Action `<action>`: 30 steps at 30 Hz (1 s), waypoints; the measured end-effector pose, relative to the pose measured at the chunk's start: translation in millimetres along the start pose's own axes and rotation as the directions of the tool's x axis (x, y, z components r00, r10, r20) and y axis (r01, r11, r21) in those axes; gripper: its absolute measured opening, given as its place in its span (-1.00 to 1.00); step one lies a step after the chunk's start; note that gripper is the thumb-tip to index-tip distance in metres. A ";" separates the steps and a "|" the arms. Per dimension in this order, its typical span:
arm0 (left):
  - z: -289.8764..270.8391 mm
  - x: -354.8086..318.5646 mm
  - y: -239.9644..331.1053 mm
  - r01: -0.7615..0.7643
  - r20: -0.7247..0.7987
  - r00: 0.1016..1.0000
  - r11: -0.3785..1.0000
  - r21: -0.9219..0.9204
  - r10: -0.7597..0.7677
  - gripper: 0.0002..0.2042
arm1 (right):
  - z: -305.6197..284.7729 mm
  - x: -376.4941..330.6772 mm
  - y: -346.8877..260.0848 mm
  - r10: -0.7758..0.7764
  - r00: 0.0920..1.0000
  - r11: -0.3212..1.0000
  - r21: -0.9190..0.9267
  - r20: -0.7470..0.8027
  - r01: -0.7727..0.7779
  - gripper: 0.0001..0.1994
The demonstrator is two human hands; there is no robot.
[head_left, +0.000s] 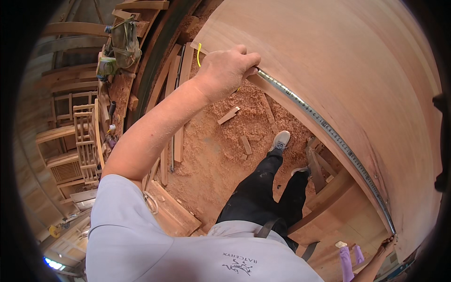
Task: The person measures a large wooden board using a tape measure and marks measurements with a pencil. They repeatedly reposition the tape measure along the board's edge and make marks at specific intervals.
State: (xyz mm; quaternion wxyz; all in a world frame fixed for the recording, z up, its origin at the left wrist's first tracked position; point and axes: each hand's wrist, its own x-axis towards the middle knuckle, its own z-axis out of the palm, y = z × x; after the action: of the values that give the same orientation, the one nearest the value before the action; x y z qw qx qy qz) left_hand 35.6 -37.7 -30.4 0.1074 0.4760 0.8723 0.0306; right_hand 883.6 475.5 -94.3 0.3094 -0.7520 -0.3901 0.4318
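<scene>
A large reddish plywood sheet [357, 70] fills the right side of the view. A steel measuring tape [324, 124] is stretched along its near edge. My left hand [228, 68] is closed on the tape's far end, pressing it against the sheet's edge near the corner. Only part of my right hand [387, 244] shows at the lower right, where its fingers pinch the tape's near end against the sheet. A yellow strip [198, 54] lies just left of my left hand. Some purple pieces [348, 263] sit beside my right forearm; I cannot make out what they are.
Sawdust [211, 150] covers the floor, with wood offcuts [229, 115] and long planks [177, 108] to the left. My legs in dark trousers [258, 188] stand beside a wooden stand [338, 197]. Wooden frames [84, 141] and a hanging green bag [124, 42] are at the left.
</scene>
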 end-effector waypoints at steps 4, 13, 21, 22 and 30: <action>-0.4 0.5 2.0 0.009 0.015 1.000 1.000 -0.019 -0.009 -0.87 | -1.4 2.3 1.2 0.030 0.999 0.999 0.031 -0.011 -0.030 -0.77; -0.4 2.6 4.4 -0.026 0.048 0.999 0.997 0.075 0.022 -0.89 | -1.8 0.2 0.1 -0.004 1.000 1.000 -0.006 0.023 0.004 -0.81; 0.5 3.0 -1.7 -0.107 0.025 0.994 0.994 0.031 0.106 -0.87 | 9.7 -18.1 -3.6 -0.016 1.000 1.000 0.009 0.003 0.016 -0.80; -0.4 3.9 -0.6 -0.099 0.033 0.995 0.995 0.029 0.098 -0.88 | 11.3 -20.0 -4.3 -0.009 1.000 1.000 0.012 -0.007 0.009 -0.80; -4.6 9.2 1.9 -0.070 0.056 0.996 0.997 -0.022 0.071 -0.88 | 12.9 -27.6 -9.2 -0.024 0.999 1.000 0.004 0.046 0.024 -0.82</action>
State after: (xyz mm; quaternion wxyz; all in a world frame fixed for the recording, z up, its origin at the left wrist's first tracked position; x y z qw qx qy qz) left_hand 31.3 -28.8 -27.0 0.1359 0.5060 0.8513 0.0296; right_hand 860.3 458.3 -81.2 0.3068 -0.7368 -0.4055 0.4457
